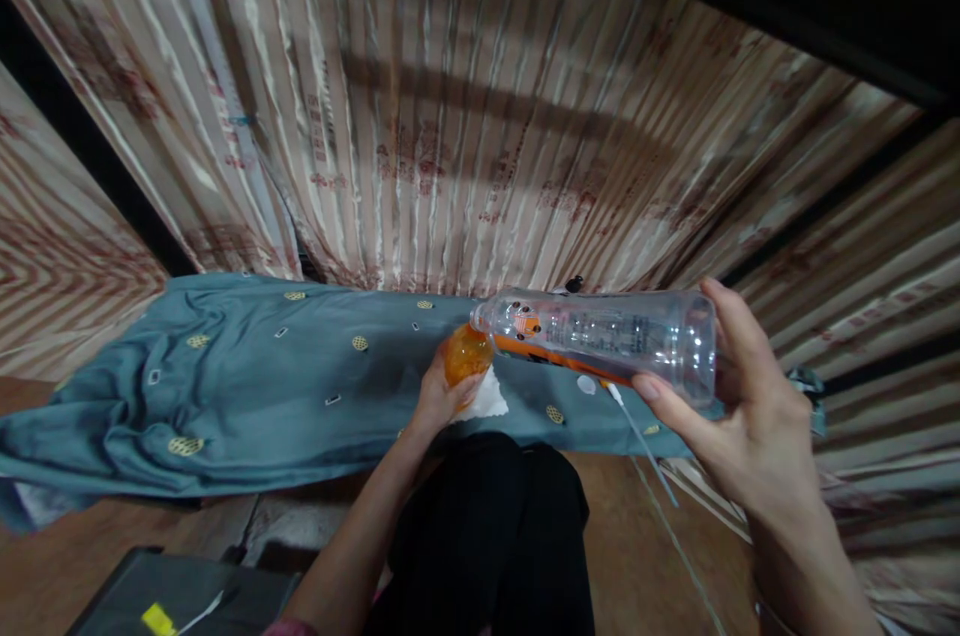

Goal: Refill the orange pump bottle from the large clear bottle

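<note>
Tipping bottle (607, 341) sideways, right hand (739, 416) gripping.

Your view is dim and warm, lit from above and behind you. A broad soft shadow crosses the curtain (465, 116) behind the table, and the top right corner falls to black. Small glare spots sit on the bottle (600, 336) near its base, and sheen runs down the curtain's folds. The wide lens bends everything: the curtain's stripes fan outward and the cloth (247, 376) curves along the table's far edge. Your right hand (742, 416) looks oversized and slightly soft. The floor by the table's near edge lies murky, with detail lost.
</note>
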A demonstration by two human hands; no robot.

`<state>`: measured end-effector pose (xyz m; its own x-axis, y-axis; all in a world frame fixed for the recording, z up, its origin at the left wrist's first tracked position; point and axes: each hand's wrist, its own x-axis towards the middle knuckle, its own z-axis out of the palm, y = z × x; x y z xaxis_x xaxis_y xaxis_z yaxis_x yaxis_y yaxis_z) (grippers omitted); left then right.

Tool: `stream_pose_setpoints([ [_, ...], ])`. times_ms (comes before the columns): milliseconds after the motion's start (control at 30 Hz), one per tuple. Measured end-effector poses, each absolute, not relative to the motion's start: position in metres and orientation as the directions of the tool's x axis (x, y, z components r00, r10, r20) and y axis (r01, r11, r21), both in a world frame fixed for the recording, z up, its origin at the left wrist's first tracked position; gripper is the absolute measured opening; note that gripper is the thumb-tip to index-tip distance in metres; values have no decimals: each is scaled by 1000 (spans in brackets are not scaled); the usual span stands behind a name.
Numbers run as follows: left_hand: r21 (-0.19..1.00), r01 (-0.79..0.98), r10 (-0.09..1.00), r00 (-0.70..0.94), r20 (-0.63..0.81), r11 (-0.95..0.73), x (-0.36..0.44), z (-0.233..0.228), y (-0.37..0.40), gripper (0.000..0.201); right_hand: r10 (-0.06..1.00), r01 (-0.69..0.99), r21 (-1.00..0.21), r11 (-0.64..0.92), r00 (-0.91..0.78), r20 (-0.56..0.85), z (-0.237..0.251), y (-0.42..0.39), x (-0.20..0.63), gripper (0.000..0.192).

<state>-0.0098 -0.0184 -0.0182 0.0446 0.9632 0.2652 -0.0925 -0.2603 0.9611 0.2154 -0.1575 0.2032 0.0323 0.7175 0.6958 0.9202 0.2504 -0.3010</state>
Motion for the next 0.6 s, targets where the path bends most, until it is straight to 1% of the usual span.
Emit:
stream_pose_setpoints([
  [100, 963, -79, 965, 38, 260, -256, -10, -20, -17, 68, 734, 902, -360, 239, 75, 675, 205, -157, 216, 88],
  [167, 964, -47, 965, 30, 262, -260, -11, -20, -17, 68, 741, 894, -376, 243, 79, 667, 206, -156, 215, 88],
  [367, 965, -4, 965, 28, 261, -261, -12, -16, -19, 64, 730, 906, -334, 262, 40, 682, 211, -156, 212, 86],
  [600, 965, -3, 964, 38, 262, -262, -12, -14, -19, 65, 738, 900, -350, 260, 48, 673, 210, -156, 214, 86],
])
